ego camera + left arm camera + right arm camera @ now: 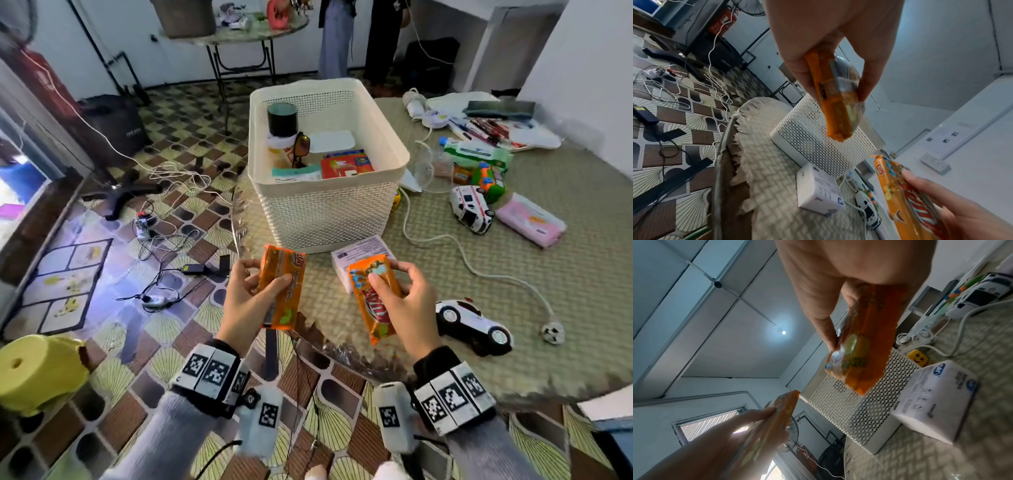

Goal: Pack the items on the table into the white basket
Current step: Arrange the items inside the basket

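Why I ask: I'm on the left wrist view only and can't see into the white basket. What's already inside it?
Observer: The head view shows a dark cylindrical container, sunglasses and a red packet inside the white basket.
Operator: Is the basket hiding anything from me?
Observer: Yes, a yellow smiley-face block sits on the table beside its right wall.
Operator: What's left further right?
Observer: A pink pack lies just beyond a white toy van.

Glossy orange plastic wrappers [282, 287]; matt perforated plastic basket [329, 212]; woven, rough-textured tablecloth [513, 274].
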The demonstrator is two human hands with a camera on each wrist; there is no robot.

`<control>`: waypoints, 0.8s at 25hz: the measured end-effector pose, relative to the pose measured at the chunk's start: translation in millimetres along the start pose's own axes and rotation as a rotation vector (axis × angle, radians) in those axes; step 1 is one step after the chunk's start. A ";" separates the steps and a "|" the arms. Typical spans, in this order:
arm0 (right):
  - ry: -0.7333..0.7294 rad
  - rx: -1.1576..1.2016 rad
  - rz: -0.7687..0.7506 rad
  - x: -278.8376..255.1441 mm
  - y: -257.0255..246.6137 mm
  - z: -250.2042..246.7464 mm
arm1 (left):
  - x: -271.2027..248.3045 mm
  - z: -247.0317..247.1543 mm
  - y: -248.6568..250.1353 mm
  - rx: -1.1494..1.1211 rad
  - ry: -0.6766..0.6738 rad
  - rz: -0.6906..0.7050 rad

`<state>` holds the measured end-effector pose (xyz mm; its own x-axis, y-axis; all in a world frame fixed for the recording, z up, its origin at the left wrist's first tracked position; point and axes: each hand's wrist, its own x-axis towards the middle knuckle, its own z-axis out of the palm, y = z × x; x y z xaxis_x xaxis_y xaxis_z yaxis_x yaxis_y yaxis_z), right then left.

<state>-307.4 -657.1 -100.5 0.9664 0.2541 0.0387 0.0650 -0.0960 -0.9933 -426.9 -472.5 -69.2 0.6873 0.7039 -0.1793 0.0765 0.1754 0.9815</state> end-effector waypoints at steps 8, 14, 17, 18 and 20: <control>-0.061 0.001 -0.072 38.0 -27.7 27.8 | 40.4 -0.2 27.7 -0.069 0.054 0.066; -0.101 0.032 -0.110 82.2 -49.7 32.9 | 71.8 8.5 43.5 -0.092 0.107 0.131; -0.128 0.027 -0.142 102.5 -64.6 34.3 | 84.0 8.9 52.3 -0.126 0.151 0.156; -0.133 0.031 -0.151 108.9 -69.4 35.8 | 87.6 8.4 56.0 -0.132 0.157 0.163; -0.144 0.035 -0.182 120.6 -80.1 40.1 | 95.0 7.7 64.1 -0.132 0.164 0.186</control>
<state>-206.0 -580.3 -20.6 0.8938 0.3994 0.2043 0.2243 -0.0034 -0.9745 -351.1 -399.6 -22.7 0.5538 0.8325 -0.0163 -0.1421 0.1137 0.9833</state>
